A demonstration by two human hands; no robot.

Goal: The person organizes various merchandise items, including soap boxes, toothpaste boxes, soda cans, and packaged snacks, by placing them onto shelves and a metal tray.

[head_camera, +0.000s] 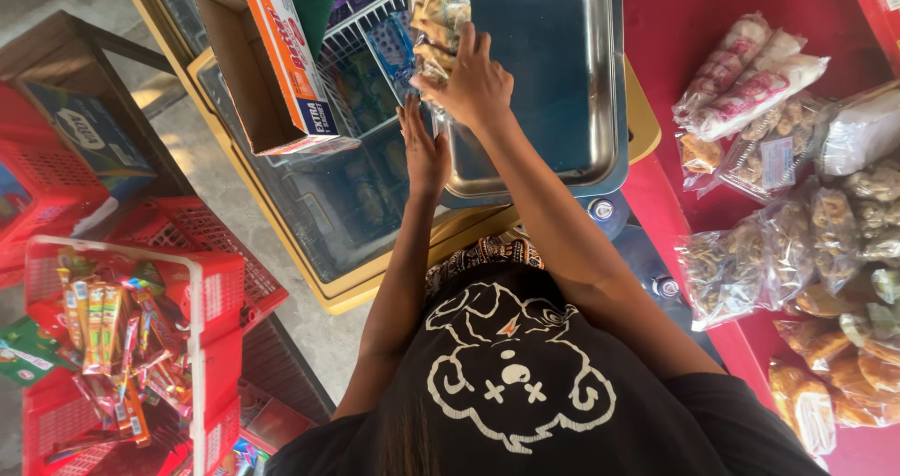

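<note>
**Right hand grips a snack bag at the metal tray's near-left corner**

Seen from above, a person in a black printed shirt reaches forward with both arms toward a glass-topped display case. Their right hand (475,84) is closed around the lower end of a clear bag of fried snacks (433,12), fingers (466,47) wrapped over the plastic, knuckles toward us. From that hand the bag stretches away toward twelve o'clock, its long axis running near to far, its top leaning slightly toward eleven. It hangs over the left rim of a shiny steel tray (562,73), which spreads out toward two o'clock from the hand.

Just beside it, at seven o'clock, the left hand (424,148) lies flat and empty, fingers straight and together, resting on or just above the glass by the tray's corner; contact is hard to judge. The right hand alone has the bag.

At ten o'clock stands an open cardboard box (267,64). More snack bags (806,242) lie on the red surface (675,17) at three o'clock.
</note>
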